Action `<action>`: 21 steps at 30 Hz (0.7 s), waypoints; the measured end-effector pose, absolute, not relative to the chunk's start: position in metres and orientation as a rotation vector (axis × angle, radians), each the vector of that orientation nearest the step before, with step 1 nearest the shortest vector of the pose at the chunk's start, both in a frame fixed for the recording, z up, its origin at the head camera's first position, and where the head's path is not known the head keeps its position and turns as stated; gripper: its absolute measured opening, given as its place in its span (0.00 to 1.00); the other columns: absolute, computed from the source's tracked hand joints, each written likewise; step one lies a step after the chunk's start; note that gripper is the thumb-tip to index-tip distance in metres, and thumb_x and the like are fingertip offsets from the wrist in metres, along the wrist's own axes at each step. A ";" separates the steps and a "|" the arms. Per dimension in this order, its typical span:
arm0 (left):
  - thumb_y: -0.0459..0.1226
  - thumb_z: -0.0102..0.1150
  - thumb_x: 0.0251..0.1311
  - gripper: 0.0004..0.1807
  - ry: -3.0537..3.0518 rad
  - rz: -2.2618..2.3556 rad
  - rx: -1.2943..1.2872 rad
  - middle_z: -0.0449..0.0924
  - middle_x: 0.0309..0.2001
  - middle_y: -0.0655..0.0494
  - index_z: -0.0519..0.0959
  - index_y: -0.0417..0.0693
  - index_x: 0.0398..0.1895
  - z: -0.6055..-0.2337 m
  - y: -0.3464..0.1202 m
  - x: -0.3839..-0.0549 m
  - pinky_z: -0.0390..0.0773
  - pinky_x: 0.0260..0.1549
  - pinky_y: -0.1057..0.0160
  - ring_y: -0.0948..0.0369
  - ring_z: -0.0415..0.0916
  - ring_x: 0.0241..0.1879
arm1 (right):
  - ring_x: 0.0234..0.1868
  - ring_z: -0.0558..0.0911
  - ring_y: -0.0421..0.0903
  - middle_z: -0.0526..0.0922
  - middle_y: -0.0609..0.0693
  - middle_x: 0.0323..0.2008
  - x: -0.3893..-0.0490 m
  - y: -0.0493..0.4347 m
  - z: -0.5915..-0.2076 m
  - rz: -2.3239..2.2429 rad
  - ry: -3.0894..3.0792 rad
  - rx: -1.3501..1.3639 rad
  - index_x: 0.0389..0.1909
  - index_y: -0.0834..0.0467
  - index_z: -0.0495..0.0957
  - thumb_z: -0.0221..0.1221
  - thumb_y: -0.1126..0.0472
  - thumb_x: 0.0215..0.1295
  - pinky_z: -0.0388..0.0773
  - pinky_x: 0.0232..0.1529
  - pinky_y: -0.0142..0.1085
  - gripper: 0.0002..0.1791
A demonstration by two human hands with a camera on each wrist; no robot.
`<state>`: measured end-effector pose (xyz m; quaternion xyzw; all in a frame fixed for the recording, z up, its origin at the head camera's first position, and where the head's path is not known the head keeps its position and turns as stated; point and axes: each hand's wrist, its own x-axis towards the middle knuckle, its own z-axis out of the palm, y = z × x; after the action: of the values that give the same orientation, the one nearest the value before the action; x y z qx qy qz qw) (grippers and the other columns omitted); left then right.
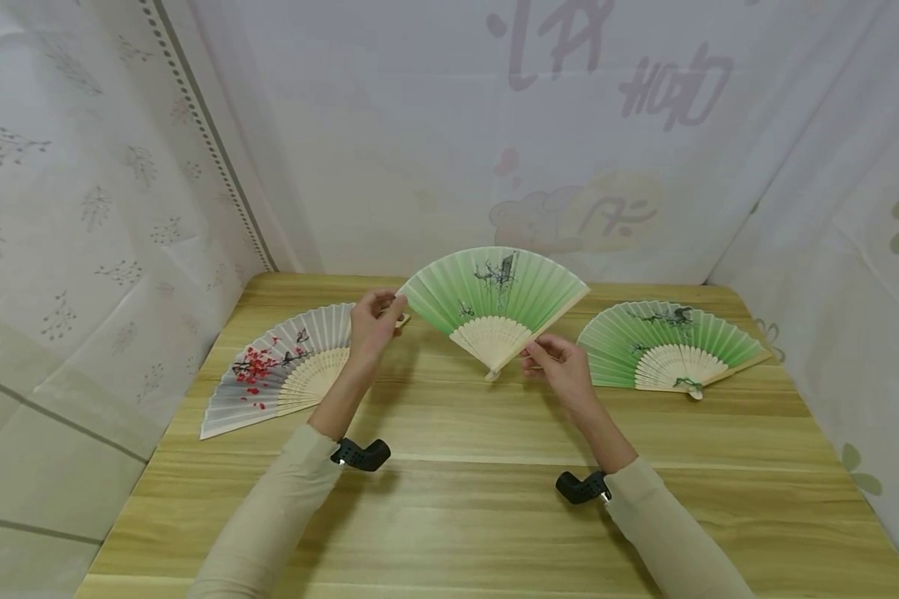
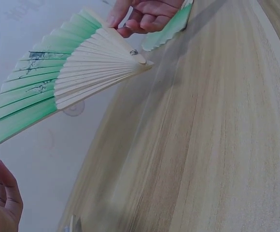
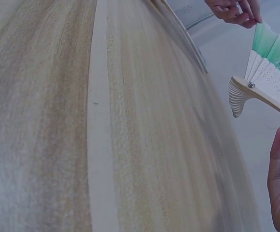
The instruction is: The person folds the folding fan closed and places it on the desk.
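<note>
A spread green folding fan (image 1: 494, 291) with a dark ink drawing is held up above the table between both hands. My left hand (image 1: 375, 323) pinches the tip of its left outer edge. Lower on the right outer rib, near the pivot, my right hand (image 1: 562, 366) grips the fan with thumb and fingers. In the left wrist view the fan (image 2: 53, 72) shows its pale wooden ribs meeting at a small metal pivot. The right wrist view shows the fan (image 3: 275, 53) partly cut off by the frame edge, with the rib ends splayed below the pivot.
A grey-white fan with red blossoms (image 1: 270, 370) lies spread on the left of the wooden table (image 1: 464, 516), partly behind the left hand. On the right lies another open green fan (image 1: 674, 333) with a green cord at its pivot. Curtains (image 1: 389, 150) stand behind.
</note>
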<state>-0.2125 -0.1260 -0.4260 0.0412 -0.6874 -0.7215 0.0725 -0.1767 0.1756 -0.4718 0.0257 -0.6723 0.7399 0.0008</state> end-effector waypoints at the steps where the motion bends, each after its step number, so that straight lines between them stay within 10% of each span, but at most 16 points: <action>1: 0.36 0.61 0.72 0.14 -2.066 -2.165 0.122 0.79 0.44 0.47 0.76 0.36 0.54 -0.426 -0.126 -0.213 0.80 0.33 0.64 0.61 0.76 0.35 | 0.33 0.85 0.46 0.83 0.64 0.39 -0.177 0.176 -0.472 2.325 -2.110 0.079 0.46 0.77 0.77 0.62 0.64 0.73 0.85 0.41 0.45 0.16; 21: 0.36 0.60 0.72 0.14 -2.045 -2.195 0.070 0.78 0.48 0.37 0.76 0.35 0.54 -0.425 -0.120 -0.214 0.79 0.32 0.66 0.61 0.75 0.33 | 0.34 0.85 0.49 0.83 0.62 0.37 -0.177 0.174 -0.472 2.324 -2.111 0.134 0.47 0.76 0.78 0.61 0.65 0.73 0.85 0.40 0.44 0.15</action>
<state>-0.2144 -0.1196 -0.4245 0.0233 -0.6799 -0.7296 0.0701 -0.1770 0.1740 -0.4721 0.0425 -0.6717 0.7396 -0.0007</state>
